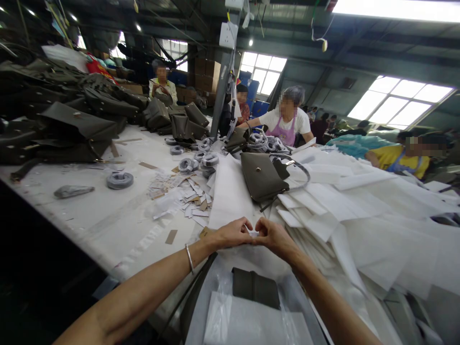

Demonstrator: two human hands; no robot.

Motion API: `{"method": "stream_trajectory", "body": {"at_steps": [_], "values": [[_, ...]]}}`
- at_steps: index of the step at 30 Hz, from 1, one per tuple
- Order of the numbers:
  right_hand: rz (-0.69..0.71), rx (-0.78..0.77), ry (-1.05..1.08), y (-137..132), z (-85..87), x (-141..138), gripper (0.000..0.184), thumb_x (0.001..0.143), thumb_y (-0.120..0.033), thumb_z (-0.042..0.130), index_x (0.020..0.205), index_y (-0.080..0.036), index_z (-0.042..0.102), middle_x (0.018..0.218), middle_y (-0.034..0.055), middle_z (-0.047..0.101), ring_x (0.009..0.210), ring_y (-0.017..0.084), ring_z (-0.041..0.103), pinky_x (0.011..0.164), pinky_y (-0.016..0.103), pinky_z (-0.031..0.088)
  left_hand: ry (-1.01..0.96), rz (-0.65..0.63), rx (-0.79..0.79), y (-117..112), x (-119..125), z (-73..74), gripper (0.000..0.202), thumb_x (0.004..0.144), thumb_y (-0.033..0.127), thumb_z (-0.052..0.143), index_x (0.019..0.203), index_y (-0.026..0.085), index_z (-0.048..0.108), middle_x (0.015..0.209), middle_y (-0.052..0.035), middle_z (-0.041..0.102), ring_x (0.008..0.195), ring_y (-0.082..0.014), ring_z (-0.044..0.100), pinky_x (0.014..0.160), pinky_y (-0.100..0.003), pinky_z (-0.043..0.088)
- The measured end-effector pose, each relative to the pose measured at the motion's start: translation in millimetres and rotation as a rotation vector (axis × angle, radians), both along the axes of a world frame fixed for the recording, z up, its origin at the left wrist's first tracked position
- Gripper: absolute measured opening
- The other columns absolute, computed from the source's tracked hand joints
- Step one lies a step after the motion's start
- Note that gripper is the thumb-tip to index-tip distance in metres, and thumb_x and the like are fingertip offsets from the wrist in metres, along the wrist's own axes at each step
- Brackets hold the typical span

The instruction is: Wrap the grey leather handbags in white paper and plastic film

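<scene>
My left hand (233, 234) and my right hand (276, 238) meet fingertip to fingertip, both pinched closed. A small whitish bit shows between them, too small to name. Below them, close to my body, stands an open bag (197, 293) with a pale grey inside. In it lie a dark olive leather-like piece (256, 287) and a white packing sheet (253, 318) under clear plastic. Just beyond my hands, a dark olive handbag (264, 176) with a round metal stud lies tilted on white sheets. A small brown tag (205, 232) is near my left wrist.
Dark bags (68, 120) are heaped at the left. Grey wrapped coils (120, 180) and scattered paper tags (194, 199) lie on the white table (93, 218). White foam-like sheets (373, 225) pile up at the right. A post (221, 91) rises mid-table; co-workers (287, 122) sit beyond.
</scene>
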State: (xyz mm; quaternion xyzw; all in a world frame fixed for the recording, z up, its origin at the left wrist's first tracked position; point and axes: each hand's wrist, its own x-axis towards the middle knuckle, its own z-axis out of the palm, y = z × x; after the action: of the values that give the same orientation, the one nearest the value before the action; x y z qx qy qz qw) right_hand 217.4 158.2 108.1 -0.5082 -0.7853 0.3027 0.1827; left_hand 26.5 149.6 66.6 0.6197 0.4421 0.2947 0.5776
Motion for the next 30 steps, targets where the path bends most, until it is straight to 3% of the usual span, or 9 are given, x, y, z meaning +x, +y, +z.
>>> {"method": "stream_trajectory", "body": {"at_steps": [9,14,18,23,26,30], "values": [[-0.008,0.132,-0.064,-6.9,-6.1,-0.8,0.026,0.064,-0.025,0.078,0.084,-0.023,0.061,0.059,-0.0081,0.056,0.056,0.013,0.049,0.053,0.025,0.029,0.023,0.172,-0.059,-3.0,15.4,-6.0,0.036,0.059,0.015,0.063,0.093,0.018,0.050,0.060,0.0094,0.049,0.049,-0.0088,0.041,0.046,-0.021,0.026],[-0.121,0.247,0.071,-34.9,9.0,19.3,0.037,0.073,-0.035,0.073,0.107,-0.022,0.066,0.075,-0.0009,0.067,0.067,0.018,0.060,0.063,0.029,0.044,0.035,0.220,-0.038,-7.5,13.6,-3.4,0.029,0.062,0.015,0.061,0.088,0.019,0.049,0.058,0.0096,0.048,0.047,-0.0084,0.040,0.046,-0.021,0.026],[-0.414,0.287,0.190,-86.0,40.2,89.1,0.035,0.076,-0.049,0.067,0.100,-0.023,0.071,0.084,0.0051,0.073,0.076,0.023,0.068,0.071,0.033,0.052,0.051,0.257,-0.027,-8.6,10.0,-1.6,0.026,0.063,0.015,0.059,0.087,0.019,0.049,0.055,0.0097,0.046,0.047,-0.0086,0.039,0.046,-0.021,0.026],[-0.819,0.199,0.017,-176.7,64.8,214.6,0.042,0.070,-0.061,0.066,0.089,-0.025,0.075,0.085,0.0066,0.076,0.076,0.026,0.070,0.069,0.032,0.054,0.059,0.254,-0.023,-9.6,8.8,1.1,0.026,0.063,0.023,0.056,0.087,0.020,0.047,0.055,0.0097,0.045,0.048,-0.0100,0.041,0.047,-0.021,0.027],[-0.965,0.130,-0.199,-224.9,57.7,268.4,0.041,0.067,-0.064,0.061,0.078,-0.027,0.077,0.076,0.0058,0.075,0.073,0.028,0.070,0.065,0.034,0.053,0.069,0.244,-0.009,-6.6,8.8,-0.2,0.029,0.061,0.029,0.056,0.088,0.020,0.046,0.056,0.0091,0.048,0.050,-0.0113,0.044,0.049,-0.022,0.030],[-1.042,-0.033,-0.240,-255.1,24.9,303.2,0.044,0.063,-0.065,0.059,0.076,-0.027,0.078,0.080,0.0049,0.076,0.080,0.030,0.070,0.070,0.035,0.052,0.088,0.231,0.009,-6.5,10.7,-2.0,0.036,0.058,0.037,0.057,0.088,0.021,0.046,0.058,0.0083,0.052,0.052,-0.0136,0.048,0.052,-0.024,0.034]]}}
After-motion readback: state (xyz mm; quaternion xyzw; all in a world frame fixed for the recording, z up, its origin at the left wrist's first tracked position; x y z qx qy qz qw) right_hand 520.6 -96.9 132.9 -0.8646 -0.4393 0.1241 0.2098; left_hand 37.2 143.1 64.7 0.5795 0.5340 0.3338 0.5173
